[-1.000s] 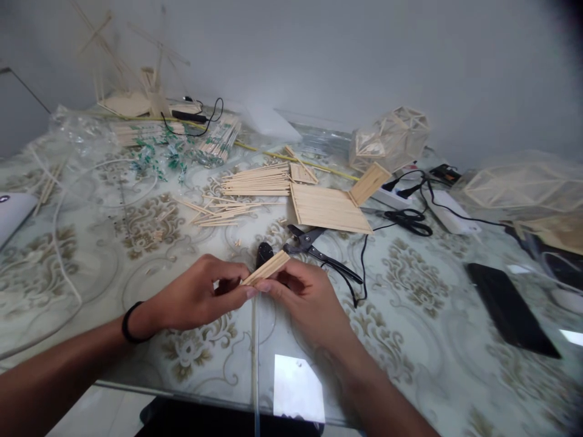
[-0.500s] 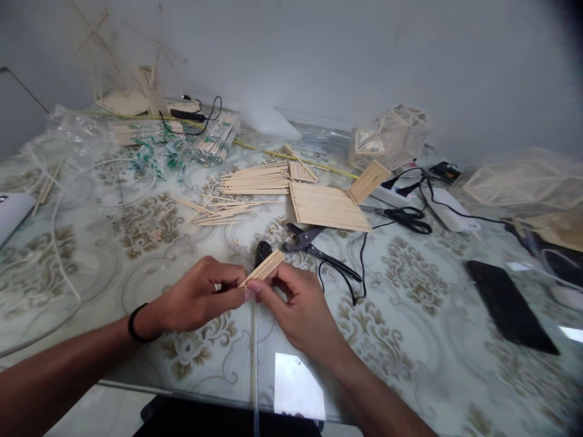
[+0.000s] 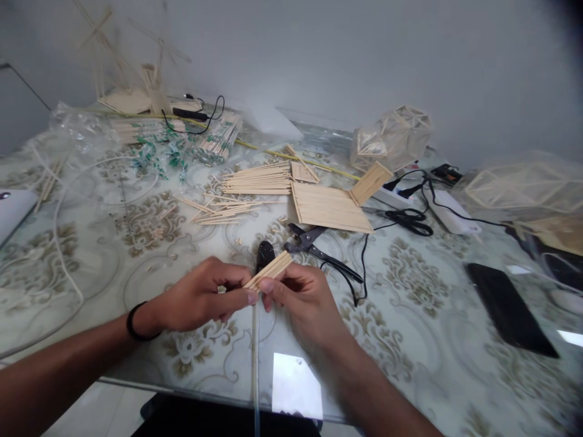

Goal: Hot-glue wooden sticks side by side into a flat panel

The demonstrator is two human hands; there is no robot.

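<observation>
Between my hands is a small flat strip of wooden sticks [image 3: 273,269] laid side by side, tilted up toward the right. My left hand [image 3: 212,293] pinches its near left end between thumb and fingers. My right hand [image 3: 298,291] grips the right part, its thumb lying across the top. Just behind the strip a black tool [image 3: 265,252], partly hidden, lies on the table. Black-handled cutting pliers [image 3: 323,250] rest beyond my right fingers. Further back lies a flat panel of joined sticks [image 3: 330,206] with a smaller panel [image 3: 371,182] standing at its corner.
Loose sticks [image 3: 257,180] and shorter pieces [image 3: 221,212] lie at mid-table. Scissors [image 3: 410,220], a power strip [image 3: 392,195] and a black phone [image 3: 510,308] are to the right. Packed sticks [image 3: 218,139] and stick models [image 3: 125,100] stand at the back. A cable [image 3: 57,233] curves along the left.
The strip and my right hand have shifted slightly right, and my right thumb sits differently on the strip. My left hand has barely moved.
</observation>
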